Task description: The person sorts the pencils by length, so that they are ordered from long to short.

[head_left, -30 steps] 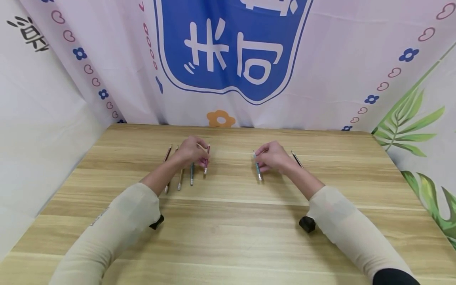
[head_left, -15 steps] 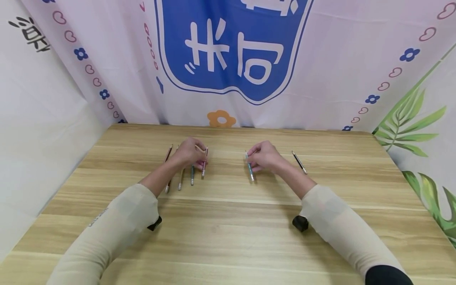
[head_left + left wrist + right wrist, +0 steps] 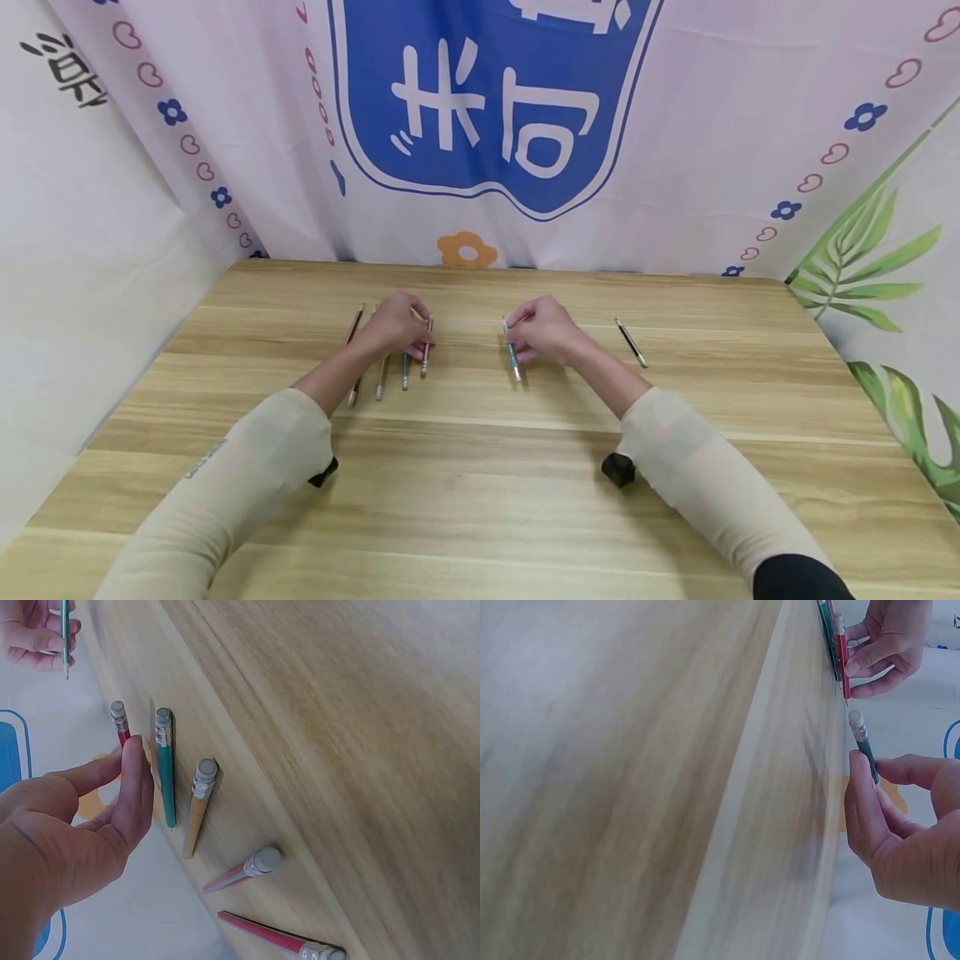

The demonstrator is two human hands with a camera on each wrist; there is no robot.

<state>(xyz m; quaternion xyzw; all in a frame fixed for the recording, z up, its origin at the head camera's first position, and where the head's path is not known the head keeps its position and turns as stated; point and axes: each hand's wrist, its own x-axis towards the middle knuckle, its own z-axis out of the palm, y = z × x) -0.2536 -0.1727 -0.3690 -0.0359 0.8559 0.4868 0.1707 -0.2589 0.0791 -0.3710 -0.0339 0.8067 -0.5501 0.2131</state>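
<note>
My left hand (image 3: 395, 325) pinches a red pencil (image 3: 427, 357) between thumb and fingers, its eraser end (image 3: 118, 714) pointing toward me. Opposite it, my right hand (image 3: 547, 330) pinches a blue-green pencil (image 3: 513, 360) the same way; in the right wrist view the white eraser (image 3: 856, 718) shows above the fingertips. Just left of the red pencil, a teal pencil (image 3: 165, 780) and a yellow pencil (image 3: 196, 814) lie on the table. Two reddish pencils lie beyond them, a paler one (image 3: 238, 874) and a brighter one (image 3: 262, 932). My left hand partly covers this row in the head view.
A black pencil (image 3: 631, 342) lies alone on the wooden table (image 3: 465, 500), to the right of my right hand. A printed cloth (image 3: 675, 167) hangs behind the table's back edge. White cloths stand at both sides.
My right hand has moved left with the blue-green pencil, uncovering the black pencil. My left hand has shifted slightly left with the red pencil, toward the row.
</note>
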